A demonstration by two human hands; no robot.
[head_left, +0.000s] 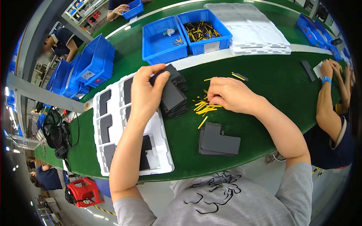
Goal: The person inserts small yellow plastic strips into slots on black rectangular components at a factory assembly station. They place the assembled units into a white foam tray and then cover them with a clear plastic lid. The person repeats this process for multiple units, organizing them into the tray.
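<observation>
My left hand (146, 90) is closed on a stack of dark grey L-shaped plates (174, 96), thumb on top and index finger along the far edge. The stack lies on the right edge of a white moulded tray (166, 158), where more such plates (105, 101) sit in compartments. My right hand (230, 95) is pinched over a loose heap of thin yellow strips (205, 108); its fingertips hide what they hold, if anything. Nearer to me lies a small stack of grey L-shaped plates (220, 140), slightly fanned.
Beyond the hands stand a blue bin (162, 58) with a few strips, a blue bin (226, 40) full of black and yellow strips, and white stacked trays (260, 34). Empty blue bins (107, 62) stand left. A co-worker's arm (326, 101) rests on the green table (275, 113) at right.
</observation>
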